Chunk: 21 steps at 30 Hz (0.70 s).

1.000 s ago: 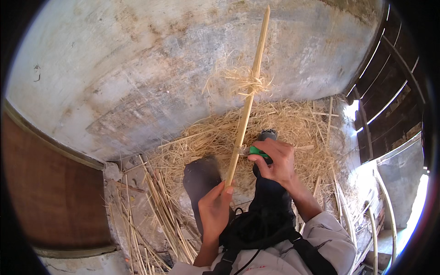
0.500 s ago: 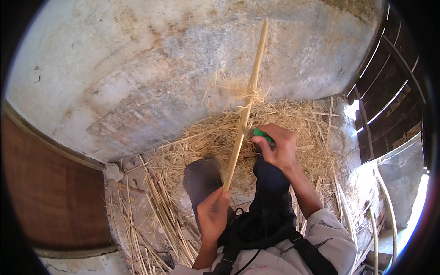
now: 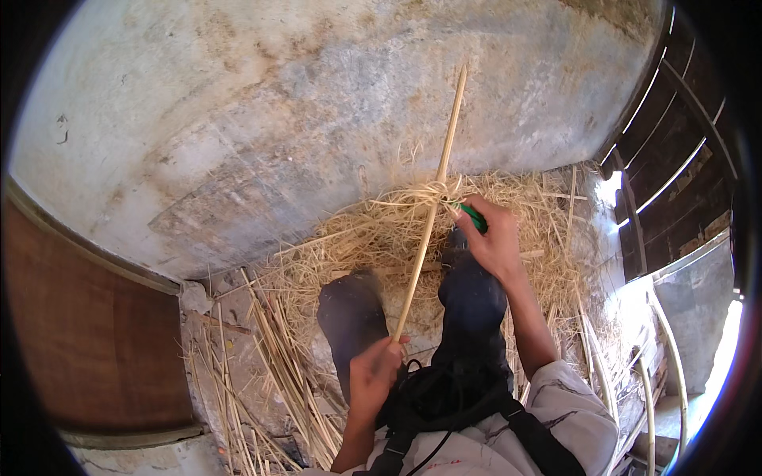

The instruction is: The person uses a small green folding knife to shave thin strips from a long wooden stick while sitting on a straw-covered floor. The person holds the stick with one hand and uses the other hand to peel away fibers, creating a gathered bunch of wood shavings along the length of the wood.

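A long, pale bamboo strip with a pointed far end slants up and away from me over my knees. Its near end is pinched in my left hand. My right hand is closed round the green handle of a knife, right beside the strip's middle; the blade is mostly hidden. Thin curled shavings bunch on the strip just at the knife, some touching my right fingers.
A heap of straw-like shavings covers the floor between my legs and the stained wall. Split bamboo sticks lie at the left, near a brown panel. Dark slats stand at the right, with long curved strips below.
The strip has drawn back toward me and turned slightly. My right hand with the knife has moved up a little, and the shavings on the strip look more bunched.
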{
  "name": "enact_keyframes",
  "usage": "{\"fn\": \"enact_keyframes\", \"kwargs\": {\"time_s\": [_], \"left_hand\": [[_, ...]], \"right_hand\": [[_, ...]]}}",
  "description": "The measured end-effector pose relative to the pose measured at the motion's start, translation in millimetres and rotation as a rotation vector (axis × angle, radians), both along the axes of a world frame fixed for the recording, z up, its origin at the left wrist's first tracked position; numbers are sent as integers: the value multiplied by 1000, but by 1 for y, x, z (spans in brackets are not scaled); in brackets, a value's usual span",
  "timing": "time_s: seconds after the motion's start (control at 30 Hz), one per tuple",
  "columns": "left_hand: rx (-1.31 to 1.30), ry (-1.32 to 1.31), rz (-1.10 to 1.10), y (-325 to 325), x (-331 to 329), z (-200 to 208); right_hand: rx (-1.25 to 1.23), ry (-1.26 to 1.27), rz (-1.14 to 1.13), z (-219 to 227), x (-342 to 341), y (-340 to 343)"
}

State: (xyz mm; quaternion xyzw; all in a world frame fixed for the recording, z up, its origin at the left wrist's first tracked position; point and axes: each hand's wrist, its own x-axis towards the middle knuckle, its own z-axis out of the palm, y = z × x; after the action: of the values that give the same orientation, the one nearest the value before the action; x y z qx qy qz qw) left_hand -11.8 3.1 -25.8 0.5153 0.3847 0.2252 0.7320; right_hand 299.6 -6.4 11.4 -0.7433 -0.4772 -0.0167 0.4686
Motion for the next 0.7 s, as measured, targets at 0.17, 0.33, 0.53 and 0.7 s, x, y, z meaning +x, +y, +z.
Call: {"fn": "enact_keyframes", "kwargs": {"time_s": [0.17,0.33,0.53,0.7], "left_hand": [[-25,-86,-3,13,5,-4],[-114,-93,-52,25,5,-1],[-138,-81,-130,28,7,7],[-146,-119,-148,27,11,8]], "right_hand": [[-9,32,117,11,-24,-16],[-26,81,160,2,-32,-28],[-75,214,269,-2,-46,-35],[-26,200,357,-8,-58,-33]]}}
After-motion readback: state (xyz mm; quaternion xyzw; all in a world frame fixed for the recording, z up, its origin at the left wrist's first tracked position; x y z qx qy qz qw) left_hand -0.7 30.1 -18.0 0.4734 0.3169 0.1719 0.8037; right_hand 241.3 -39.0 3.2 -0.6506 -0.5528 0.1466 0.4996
